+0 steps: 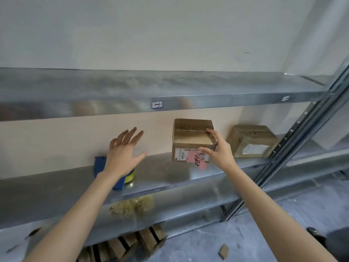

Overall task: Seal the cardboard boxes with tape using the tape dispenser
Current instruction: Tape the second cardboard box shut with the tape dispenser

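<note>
Low in the frame, cardboard scraps (132, 241) lie on the floor (245, 239) under the rack, and a tuft of straw-like filler (132, 205) shows just above them.

On the middle shelf (170, 178), left of centre, lies the blue tape dispenser (100, 165) with its yellowish roll. It is partly hidden by the left hand (124, 152), which hovers over it with fingers spread wide, its grip holding nothing. Right of centre, the right hand (219, 148) pinches the near right corner of a small cardboard box (190, 137). The thumb is on the labelled front beside a pink note (198, 161), and the fingers are on top near the flap seam. A flatter cardboard box (253, 140) rests farther right, by the wall (56, 140).

The step in hand looks like placing the box for taping; blur hides whether its seam carries tape. Next, the left grip would need to drop and close round the dispenser's handle while the right steadies the box.
</note>
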A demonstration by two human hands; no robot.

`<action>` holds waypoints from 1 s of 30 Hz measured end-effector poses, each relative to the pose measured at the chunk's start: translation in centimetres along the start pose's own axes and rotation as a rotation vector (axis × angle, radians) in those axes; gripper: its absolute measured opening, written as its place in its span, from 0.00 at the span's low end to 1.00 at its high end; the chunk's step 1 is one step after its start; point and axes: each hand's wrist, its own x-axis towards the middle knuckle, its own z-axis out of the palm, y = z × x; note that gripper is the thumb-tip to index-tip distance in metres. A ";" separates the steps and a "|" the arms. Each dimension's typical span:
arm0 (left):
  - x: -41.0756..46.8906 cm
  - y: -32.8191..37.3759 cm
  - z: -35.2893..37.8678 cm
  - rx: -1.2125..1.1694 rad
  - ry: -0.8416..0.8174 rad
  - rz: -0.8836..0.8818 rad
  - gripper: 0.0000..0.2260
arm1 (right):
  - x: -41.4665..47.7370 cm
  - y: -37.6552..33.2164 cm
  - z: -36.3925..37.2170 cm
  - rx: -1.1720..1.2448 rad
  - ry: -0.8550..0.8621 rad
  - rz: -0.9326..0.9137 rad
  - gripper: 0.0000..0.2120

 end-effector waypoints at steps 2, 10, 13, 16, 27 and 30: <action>0.6 2.3 1.3 0.008 0.011 -0.030 0.41 | 1.1 2.0 -2.3 -0.004 -0.015 -0.010 0.34; 1.8 10.6 5.8 0.033 0.008 -0.079 0.37 | 4.3 9.5 -8.3 -0.032 -0.098 -0.016 0.34; 2.1 12.5 7.0 0.041 -0.002 -0.090 0.37 | 5.0 12.1 -8.5 -0.033 -0.132 0.010 0.35; 2.9 13.5 7.8 0.065 -0.017 -0.100 0.36 | 5.7 14.3 -8.0 -0.055 -0.152 0.053 0.35; 8.8 13.9 11.7 0.009 -0.117 -0.107 0.35 | 7.0 19.9 -6.4 -0.259 -0.167 0.040 0.31; 9.9 14.4 12.6 -0.003 -0.134 -0.104 0.34 | 7.1 20.7 -6.7 -0.347 -0.157 -0.025 0.27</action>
